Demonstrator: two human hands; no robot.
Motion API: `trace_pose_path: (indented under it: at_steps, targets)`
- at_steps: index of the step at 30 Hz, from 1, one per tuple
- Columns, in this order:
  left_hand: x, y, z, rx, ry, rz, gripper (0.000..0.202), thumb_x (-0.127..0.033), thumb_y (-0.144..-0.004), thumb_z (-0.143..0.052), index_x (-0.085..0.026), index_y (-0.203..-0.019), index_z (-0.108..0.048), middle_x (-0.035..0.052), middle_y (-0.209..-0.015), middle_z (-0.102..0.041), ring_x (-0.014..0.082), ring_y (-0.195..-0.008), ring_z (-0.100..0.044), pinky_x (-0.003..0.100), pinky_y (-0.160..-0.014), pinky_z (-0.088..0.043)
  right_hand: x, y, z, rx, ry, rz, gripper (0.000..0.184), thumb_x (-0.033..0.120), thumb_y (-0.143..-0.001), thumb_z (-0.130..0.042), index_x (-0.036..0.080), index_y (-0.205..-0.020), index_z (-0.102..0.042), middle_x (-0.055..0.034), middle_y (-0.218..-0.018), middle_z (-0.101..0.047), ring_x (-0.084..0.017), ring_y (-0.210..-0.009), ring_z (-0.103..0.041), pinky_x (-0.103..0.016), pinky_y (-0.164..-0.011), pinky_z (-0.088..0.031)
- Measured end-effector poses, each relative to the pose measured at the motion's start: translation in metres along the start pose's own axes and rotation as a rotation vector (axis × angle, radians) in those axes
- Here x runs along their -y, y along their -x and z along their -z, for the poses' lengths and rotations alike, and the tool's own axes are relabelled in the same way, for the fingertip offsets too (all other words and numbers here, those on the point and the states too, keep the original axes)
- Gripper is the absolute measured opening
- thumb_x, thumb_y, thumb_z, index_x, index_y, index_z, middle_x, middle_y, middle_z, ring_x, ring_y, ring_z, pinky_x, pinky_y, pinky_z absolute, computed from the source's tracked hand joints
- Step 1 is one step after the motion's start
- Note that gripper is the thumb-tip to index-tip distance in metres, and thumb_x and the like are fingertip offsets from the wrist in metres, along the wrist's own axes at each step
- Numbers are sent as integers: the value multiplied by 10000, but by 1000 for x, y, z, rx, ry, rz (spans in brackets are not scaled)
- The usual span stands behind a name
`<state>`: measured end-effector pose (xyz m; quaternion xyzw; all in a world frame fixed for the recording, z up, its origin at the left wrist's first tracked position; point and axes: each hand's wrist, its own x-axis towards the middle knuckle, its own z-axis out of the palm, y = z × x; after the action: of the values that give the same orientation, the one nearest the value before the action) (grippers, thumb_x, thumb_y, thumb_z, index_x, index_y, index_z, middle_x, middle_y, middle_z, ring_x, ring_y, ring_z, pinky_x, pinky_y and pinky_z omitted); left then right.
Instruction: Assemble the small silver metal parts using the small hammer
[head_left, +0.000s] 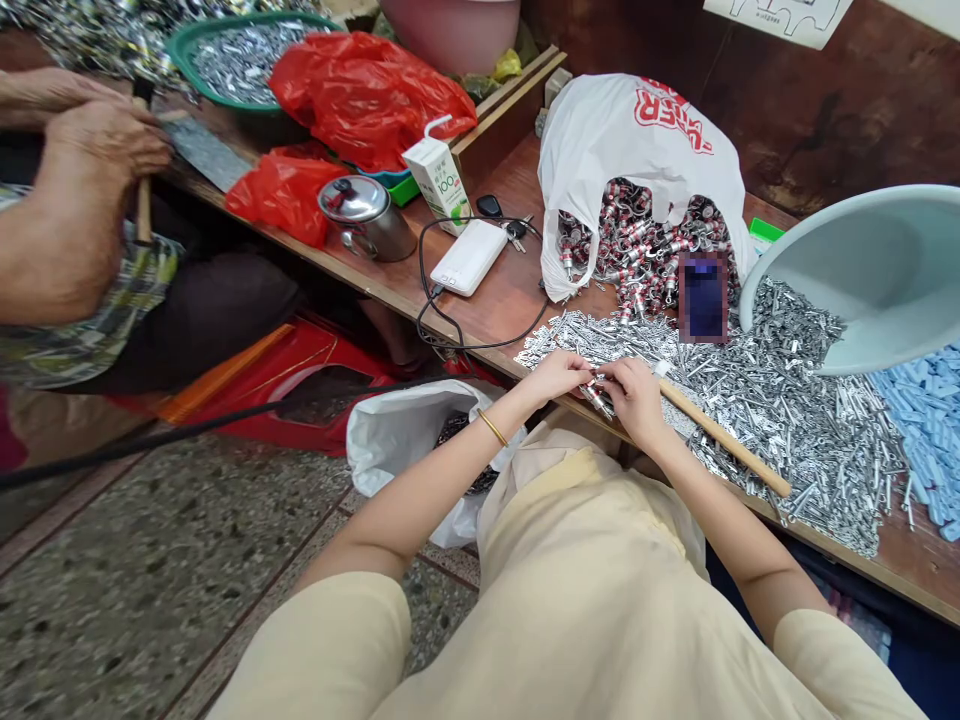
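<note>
My left hand and my right hand meet at the near edge of the wooden table, fingers pinched together on a small silver metal piece between them. Just beyond my fingers spreads a wide heap of silver metal parts. A wooden stick lies on that heap beside my right wrist. Behind the heap, an open white plastic bag spills red and silver parts. A gold bangle sits on my left wrist.
A pale basin and light blue pieces sit at the right. A white power bank with cable, keys, a carton, a metal pot and red bags lie to the left. Another person's hand grips a tool handle far left. A white bag stands on the floor.
</note>
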<state>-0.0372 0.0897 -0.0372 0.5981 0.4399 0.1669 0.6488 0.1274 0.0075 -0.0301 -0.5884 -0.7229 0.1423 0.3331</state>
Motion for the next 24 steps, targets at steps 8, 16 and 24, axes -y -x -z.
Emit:
trace_pose_path:
  at_steps: [8, 16, 24]
  targets:
    - [0, 1, 2, 13, 24, 0, 105, -177, -706, -595, -140, -611, -620, -33, -573, -593, 90, -535, -554, 193, -560, -458, 0, -6, 3, 92, -4, -68, 161, 124, -903, -584, 223, -782, -625, -56, -843, -690, -233, -869, -594, -352, -822, -452]
    - [2, 3, 8, 126, 79, -30, 164, -290, -687, -691, -140, -661, -627, -33, -606, -617, 103, -598, -612, 192, -604, -483, -1, -16, 7, 187, 72, -98, 154, 110, -863, -595, 210, -756, -645, -66, -844, -695, -234, -871, -606, -348, -825, -447]
    - [-7, 5, 7, 128, 94, -32, 108, -227, -683, -693, -120, -677, -678, -32, -609, -614, 87, -594, -549, 193, -618, -484, -6, -4, 6, 107, -56, -51, 175, 89, -862, -548, 211, -822, -666, -71, -911, -709, -238, -932, -617, -370, -867, -471]
